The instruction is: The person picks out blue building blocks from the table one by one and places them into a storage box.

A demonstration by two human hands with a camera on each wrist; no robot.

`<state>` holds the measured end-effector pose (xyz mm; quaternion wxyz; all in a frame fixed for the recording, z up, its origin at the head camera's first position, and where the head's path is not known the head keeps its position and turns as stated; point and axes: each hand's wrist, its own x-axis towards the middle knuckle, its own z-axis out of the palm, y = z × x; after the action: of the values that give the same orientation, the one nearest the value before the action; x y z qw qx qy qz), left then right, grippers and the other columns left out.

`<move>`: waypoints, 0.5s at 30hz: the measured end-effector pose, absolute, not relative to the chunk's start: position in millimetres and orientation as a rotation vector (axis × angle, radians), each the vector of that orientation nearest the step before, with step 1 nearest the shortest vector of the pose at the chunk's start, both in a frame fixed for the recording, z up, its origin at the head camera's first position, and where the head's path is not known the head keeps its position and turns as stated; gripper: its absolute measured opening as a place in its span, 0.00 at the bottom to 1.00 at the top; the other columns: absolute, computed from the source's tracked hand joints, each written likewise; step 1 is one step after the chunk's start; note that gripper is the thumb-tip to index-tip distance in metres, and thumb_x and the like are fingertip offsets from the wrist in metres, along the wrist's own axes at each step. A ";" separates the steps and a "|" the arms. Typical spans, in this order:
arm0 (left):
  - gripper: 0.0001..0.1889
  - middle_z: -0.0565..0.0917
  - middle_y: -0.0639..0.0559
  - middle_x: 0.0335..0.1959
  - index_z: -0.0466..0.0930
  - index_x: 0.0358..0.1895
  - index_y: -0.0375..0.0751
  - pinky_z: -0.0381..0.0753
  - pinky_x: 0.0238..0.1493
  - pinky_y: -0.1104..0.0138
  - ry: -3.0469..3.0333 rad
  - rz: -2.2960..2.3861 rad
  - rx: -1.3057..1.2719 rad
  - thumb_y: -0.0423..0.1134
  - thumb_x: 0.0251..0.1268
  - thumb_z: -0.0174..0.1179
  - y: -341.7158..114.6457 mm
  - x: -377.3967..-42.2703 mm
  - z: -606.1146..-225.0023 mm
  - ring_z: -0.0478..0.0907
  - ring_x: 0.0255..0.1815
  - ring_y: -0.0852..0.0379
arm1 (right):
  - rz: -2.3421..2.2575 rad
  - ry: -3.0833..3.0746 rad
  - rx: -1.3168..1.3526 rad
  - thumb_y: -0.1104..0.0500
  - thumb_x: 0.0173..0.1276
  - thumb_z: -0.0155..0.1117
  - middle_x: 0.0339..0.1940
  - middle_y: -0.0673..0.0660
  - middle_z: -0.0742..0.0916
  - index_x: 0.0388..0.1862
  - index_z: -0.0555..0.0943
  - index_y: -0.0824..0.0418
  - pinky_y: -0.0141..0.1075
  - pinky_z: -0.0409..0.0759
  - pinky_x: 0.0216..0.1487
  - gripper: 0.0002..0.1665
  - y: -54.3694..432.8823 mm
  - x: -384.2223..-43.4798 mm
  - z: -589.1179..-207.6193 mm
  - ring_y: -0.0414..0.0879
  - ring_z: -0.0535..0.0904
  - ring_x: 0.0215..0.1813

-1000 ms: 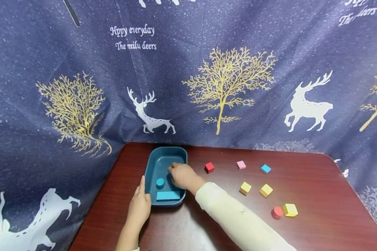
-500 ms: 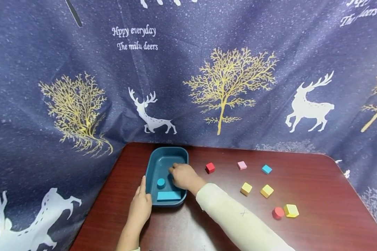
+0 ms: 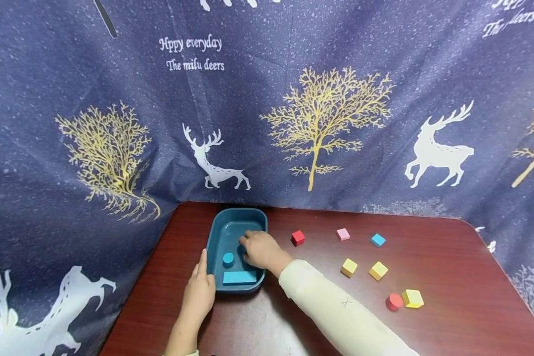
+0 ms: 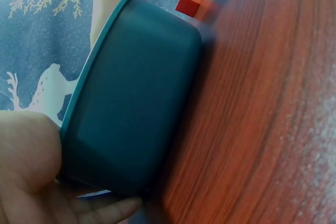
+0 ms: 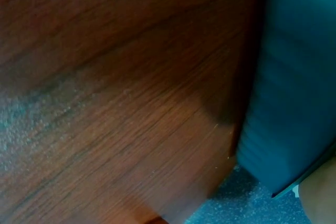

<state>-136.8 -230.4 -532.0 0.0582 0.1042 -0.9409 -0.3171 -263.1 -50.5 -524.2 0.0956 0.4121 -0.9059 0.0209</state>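
A teal plastic tray stands near the back left of the table. In it lie a blue cylinder and a long blue rectangular block by the near wall. My right hand reaches over the right rim, fingers bent down inside the tray. Whatever lies under those fingertips is hidden, and the right wrist view shows mostly the tray's outer wall. Alongside the tray's left wall, my left hand rests with straight fingers. The left wrist view shows this hand touching the tray.
Right of the tray lie a red cube, a pink flat block and a blue flat block. Nearer are yellow blocks and a red cylinder. A patterned blue cloth hangs behind the table.
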 end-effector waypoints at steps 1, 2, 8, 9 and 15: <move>0.35 0.73 0.29 0.68 0.51 0.81 0.36 0.77 0.36 0.48 -2.856 -0.966 0.320 0.30 0.70 0.45 -230.4 -136.8 -532.1 0.74 0.28 0.47 | 0.066 -2.684 1.223 0.48 0.63 0.70 0.39 0.50 0.83 0.47 0.83 0.53 0.40 0.81 0.46 0.16 -50.1 -262.9 -523.8 0.46 0.82 0.41; 0.35 0.73 0.29 0.67 0.51 0.81 0.36 0.77 0.36 0.48 -2.858 -0.966 0.319 0.31 0.70 0.45 -230.5 -136.9 -532.2 0.74 0.28 0.47 | 0.064 -2.690 1.225 0.48 0.64 0.70 0.39 0.50 0.84 0.49 0.83 0.53 0.40 0.81 0.47 0.17 -49.8 -262.6 -523.3 0.46 0.82 0.42; 0.35 0.72 0.28 0.69 0.50 0.81 0.36 0.76 0.32 0.51 -2.873 -0.968 0.327 0.31 0.70 0.44 -231.1 -137.4 -532.7 0.71 0.25 0.49 | 0.022 -2.753 1.216 0.44 0.68 0.66 0.47 0.51 0.85 0.57 0.81 0.53 0.39 0.81 0.53 0.23 -50.9 -262.0 -521.2 0.46 0.82 0.48; 0.35 0.71 0.28 0.69 0.50 0.81 0.36 0.75 0.32 0.52 -2.874 -0.973 0.329 0.30 0.70 0.44 -231.3 -137.5 -532.8 0.70 0.25 0.49 | 0.019 -2.763 1.213 0.44 0.69 0.66 0.49 0.51 0.85 0.59 0.80 0.53 0.40 0.80 0.55 0.24 -51.2 -262.2 -521.4 0.46 0.82 0.49; 0.35 0.72 0.27 0.68 0.49 0.81 0.35 0.76 0.33 0.51 -2.877 -0.961 0.318 0.30 0.71 0.45 -230.9 -138.0 -533.3 0.71 0.25 0.50 | 0.024 -2.803 1.192 0.40 0.72 0.61 0.61 0.53 0.83 0.71 0.74 0.53 0.43 0.77 0.64 0.33 -52.8 -265.5 -526.0 0.48 0.80 0.60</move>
<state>-138.0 -230.9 -533.3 0.0459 0.1041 -0.9424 -0.3146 -265.5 -52.8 -526.0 0.0476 0.3910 -0.9191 0.0079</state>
